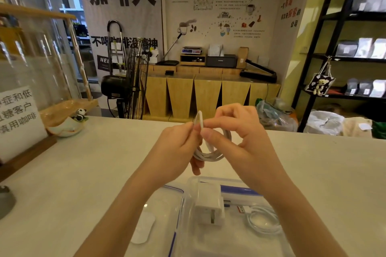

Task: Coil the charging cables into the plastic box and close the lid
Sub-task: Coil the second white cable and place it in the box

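Far left, on the pale tabletop (83, 173): white paper sign with black Chinese characters in a wooden stand (19, 117); beside it a small panda figurine on a pale ceramic dish (69, 124).

Centre, both hands raised above the tabletop, meeting over one thin white charging cable (208, 153) already wound into several loops. Left hand (177, 150): thumb and forefinger pinched closed on the upper side of the coil, remaining fingers curled under it. Right hand (244, 144): thumb and forefinger pinched on a short upstanding loop of the same cable, other fingers loosely bent. Coil hangs between the two hands, clear of the surface.

Below the hands, nearest the camera: clear rectangular plastic box (188, 204), open. Clear lid with blue seal strip (173, 233) lies just to its left, partly under the box edge. In the box: white square wall charger with metal prongs (208, 204); to its right, a second white cable, coiled (263, 221), its red-tipped USB plug toward the charger.
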Available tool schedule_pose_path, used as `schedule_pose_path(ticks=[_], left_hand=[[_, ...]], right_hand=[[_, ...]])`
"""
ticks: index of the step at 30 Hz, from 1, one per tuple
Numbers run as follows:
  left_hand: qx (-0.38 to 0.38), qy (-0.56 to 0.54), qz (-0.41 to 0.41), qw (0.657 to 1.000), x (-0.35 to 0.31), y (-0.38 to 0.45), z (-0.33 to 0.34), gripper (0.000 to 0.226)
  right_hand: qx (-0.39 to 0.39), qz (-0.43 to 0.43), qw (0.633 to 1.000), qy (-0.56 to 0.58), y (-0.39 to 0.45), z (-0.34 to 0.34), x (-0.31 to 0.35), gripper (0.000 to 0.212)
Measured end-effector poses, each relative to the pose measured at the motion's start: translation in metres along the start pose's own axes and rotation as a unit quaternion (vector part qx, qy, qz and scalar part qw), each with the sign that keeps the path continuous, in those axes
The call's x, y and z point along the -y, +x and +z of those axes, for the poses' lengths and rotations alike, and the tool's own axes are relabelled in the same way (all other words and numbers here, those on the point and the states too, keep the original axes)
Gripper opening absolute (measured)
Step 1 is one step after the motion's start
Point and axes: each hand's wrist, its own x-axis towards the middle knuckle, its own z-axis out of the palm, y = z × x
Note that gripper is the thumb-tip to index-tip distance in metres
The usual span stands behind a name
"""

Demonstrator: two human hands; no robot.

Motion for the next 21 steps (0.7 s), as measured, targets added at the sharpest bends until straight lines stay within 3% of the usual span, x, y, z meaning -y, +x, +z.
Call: schedule_pose_path(ticks=[5, 9, 15, 21], left_hand=[[0.01, -0.069, -0.017, 0.997, 0.0, 0.0, -0.011, 0.034], [0.012, -0.095, -0.008, 0.995, -0.001, 0.0, -0.012, 0.033], [0.001, -0.091, 0.026, 0.996, -0.002, -0.001, -0.007, 0.031], [0.003, -0.12, 0.031, 0.992, -0.004, -0.002, -0.011, 0.033]], right_hand=[[-0.117, -0.05, 0.987, -0.098, 0.001, 0.008, -0.008, 0.027], [-0.155, -0.017, 0.987, -0.043, -0.001, 0.008, -0.005, 0.013], [-0.076, 0.114, 0.983, 0.12, 0.001, 0.009, -0.001, 0.029], [0.035, 0.105, 0.974, 0.197, 0.003, 0.001, 0.0, 0.021]])
